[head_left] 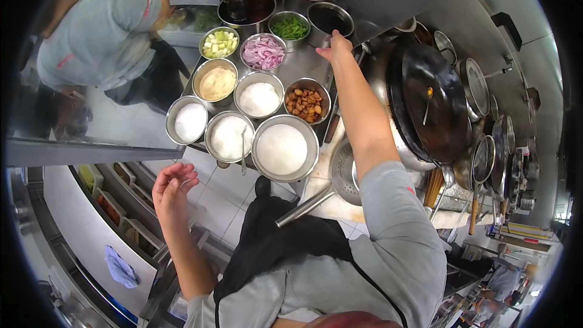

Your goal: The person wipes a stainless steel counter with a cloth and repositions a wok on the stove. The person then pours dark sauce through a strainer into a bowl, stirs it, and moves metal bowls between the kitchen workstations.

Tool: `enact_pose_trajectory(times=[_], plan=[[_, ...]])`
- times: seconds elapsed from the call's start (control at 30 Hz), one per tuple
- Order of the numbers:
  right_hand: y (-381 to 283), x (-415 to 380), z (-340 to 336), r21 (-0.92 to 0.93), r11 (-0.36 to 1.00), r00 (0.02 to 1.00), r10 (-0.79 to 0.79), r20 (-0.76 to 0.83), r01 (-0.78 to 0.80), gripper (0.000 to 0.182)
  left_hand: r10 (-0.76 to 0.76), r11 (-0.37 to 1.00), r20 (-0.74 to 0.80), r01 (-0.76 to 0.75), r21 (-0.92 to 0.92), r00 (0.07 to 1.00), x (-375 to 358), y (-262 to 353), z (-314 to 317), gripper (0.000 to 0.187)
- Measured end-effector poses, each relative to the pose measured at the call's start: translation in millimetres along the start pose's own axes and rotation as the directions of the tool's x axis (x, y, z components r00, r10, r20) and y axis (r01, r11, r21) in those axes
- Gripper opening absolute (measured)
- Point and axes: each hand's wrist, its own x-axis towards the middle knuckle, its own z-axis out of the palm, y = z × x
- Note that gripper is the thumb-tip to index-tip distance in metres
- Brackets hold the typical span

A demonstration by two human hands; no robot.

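Observation:
My right hand [337, 47] reaches forward to a metal pot of dark liquid [329, 18]. Its fingers are at the near rim and the thumb lies along the outside wall; part of the grip is hidden. My left hand [174, 188] hangs free beside the cart with loosely curled fingers and nothing in it. Nearest to it are a bowl of white granules [190, 120] and another white-filled bowl [228, 135] with a spoon [243, 152] in it. A larger pot of white powder [282, 149] stands at the front edge.
Bowls of sliced onion [263, 53], chopped greens [289, 28] and brown chunks [307, 105] crowd the cart, with capped bottles [237, 3] behind. Woks [434, 103] stand on the right. A colander's handle [303, 209] juts toward me. A co-worker [103, 36] appears at upper left.

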Motion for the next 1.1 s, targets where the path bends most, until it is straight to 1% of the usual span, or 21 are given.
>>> enact_pose_trajectory(times=[0.1, 0.13, 0.23, 0.33, 0.43, 0.47, 0.57, 0.63, 0.77, 0.8, 0.9, 0.93, 1.03, 1.07, 1.1], plan=[[-6.9, 14.7, 12.2, 0.136, 0.99, 0.996, 0.059, -0.068, -0.05, 0.041, -0.024, 0.999, -0.032, 0.024, 0.025, 0.999, -1.9, -3.7, -9.7, 0.038], [-8.6, 16.8, 10.7, 0.159, 0.986, 0.996, 0.057, -0.069, -0.046, 0.044, -0.024, 0.999, -0.029, 0.025, 0.033, 0.999, -1.7, -4.1, -11.2, 0.037], [-7.8, 28.8, 13.2, 0.128, 0.992, 0.988, 0.02, -0.15, 0.0, 0.038, -0.026, 0.999, -0.036, 0.028, 0.046, 0.999, 0.6, -3.8, -11.5, 0.034], [-7.4, 38.7, 12.3, 0.016, 1.0, 0.975, -0.009, -0.223, 0.013, 0.029, -0.03, 0.998, -0.034, 0.032, 0.06, 0.999, 3.1, -6.7, -13.5, 0.034], [-14.3, 12.8, 17.7, 0.013, 0.999, 0.964, -0.029, -0.266, 0.033, 0.029, -0.033, 0.992, -0.027, 0.036, 0.121, 0.999, 5.9, -8.7, -17.5, 0.035], [-12.4, 7.5, 20.8, 0.029, 0.996, 0.947, -0.074, -0.313, 0.087, 0.025, -0.039, 0.988, -0.028, 0.043, 0.146, 0.999, 6.2, -8.5, -15.8, 0.035], [-14.7, 3.7, 20.1, -0.026, 0.99, 0.945, -0.142, -0.294, 0.141, 0.023, -0.057, 0.981, -0.028, 0.061, 0.183, 0.998, 6.6, -9.9, -13.8, 0.037], [-21.6, -0.1, 20.3, -0.029, 0.986, 0.943, -0.165, -0.29, 0.164, 0.024, -0.073, 0.978, -0.019, 0.076, 0.193, 0.997, 7.7, -9.4, -13.7, 0.037], [-41.4, -12.3, 20.1, -0.06, 0.969, 0.943, -0.246, -0.226, 0.239, 0.023, -0.083, 0.984, 0.04, 0.076, 0.161, 0.996, 12.7, -8.0, -9.4, 0.04], [-47.3, -18.3, 20.7, -0.063, 0.965, 0.932, -0.263, -0.25, 0.256, 0.022, -0.082, 0.985, 0.059, 0.072, 0.159, 0.995, 13.6, -6.0, -5.9, 0.041], [-62.9, -37.4, 14.4, -0.055, 0.96, 0.944, -0.282, -0.174, 0.276, 0.022, -0.082, 0.987, 0.137, 0.062, 0.146, 0.987, 19.1, -2.3, 1.9, 0.043], [-65.5, -41.7, 9.4, -0.041, 0.957, 0.951, -0.289, -0.107, 0.286, 0.019, -0.083, 0.988, 0.168, 0.06, 0.14, 0.982, 21.0, -1.4, 5.3, 0.044], [-71.1, -64.4, 2.3, -0.001, 0.958, 0.955, -0.287, -0.072, 0.288, 0.018, -0.078, 0.994, 0.23, 0.058, 0.092, 0.97, 22.1, 3.9, 22.2, 0.04], [-71.6, -72.2, -2.4, -0.032, 0.955, 0.954, -0.296, -0.046, 0.294, 0.015, -0.067, 0.994, 0.253, 0.044, 0.096, 0.965, 20.9, 4.5, 24.9, 0.042], [-72.7, -88.5, -8.5, 0.014, 0.952, 0.952, -0.305, 0.007, 0.305, 0.014, -0.06, 0.994, 0.285, 0.032, 0.1, 0.957, 21.0, 4.2, 28.7, 0.044]])
